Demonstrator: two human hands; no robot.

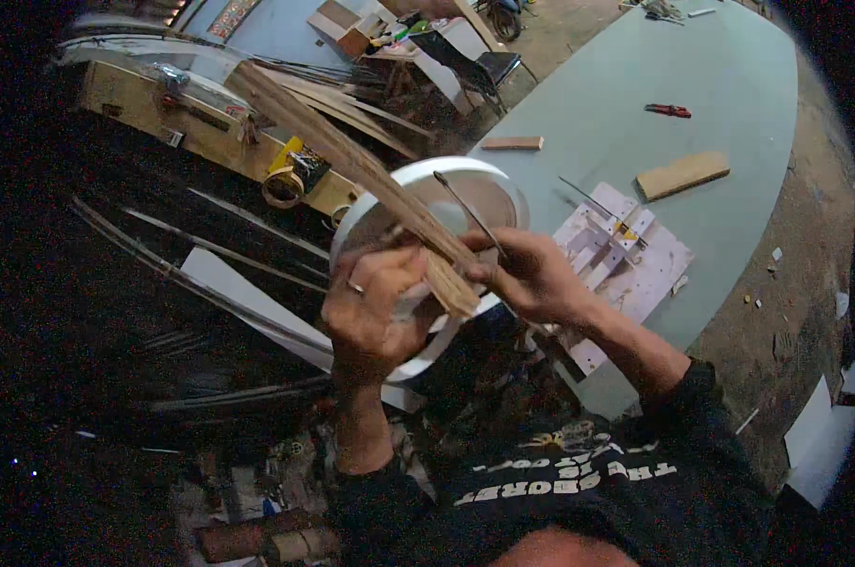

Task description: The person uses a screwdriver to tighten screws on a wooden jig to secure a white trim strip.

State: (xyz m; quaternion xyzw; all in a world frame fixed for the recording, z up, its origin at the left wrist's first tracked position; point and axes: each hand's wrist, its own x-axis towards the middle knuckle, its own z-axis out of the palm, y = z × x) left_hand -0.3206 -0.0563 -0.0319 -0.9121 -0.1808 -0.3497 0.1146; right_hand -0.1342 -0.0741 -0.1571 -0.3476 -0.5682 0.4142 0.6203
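Observation:
A long wooden strip (352, 161) slants from the upper left down to its near end between my hands. My left hand (376, 307) is closed around the strip near that end, with a ring on one finger. My right hand (536, 274) is closed on a thin dark metal rod (465, 206) that points up and to the left; its fingertips press against the strip. Whether the rod carries a handle is hidden by the fingers. Beneath both hands stands a round white tub (418, 172), partly covered by the strip and my hands.
On the pale green table (616, 85) to the right lie a white jig board (659, 241), a wood block (683, 176), a small wooden piece (513, 144) and red-handled pliers (668, 111). A wooden bench (205, 128) with tape rolls stands left. A black chair (498, 66) is behind.

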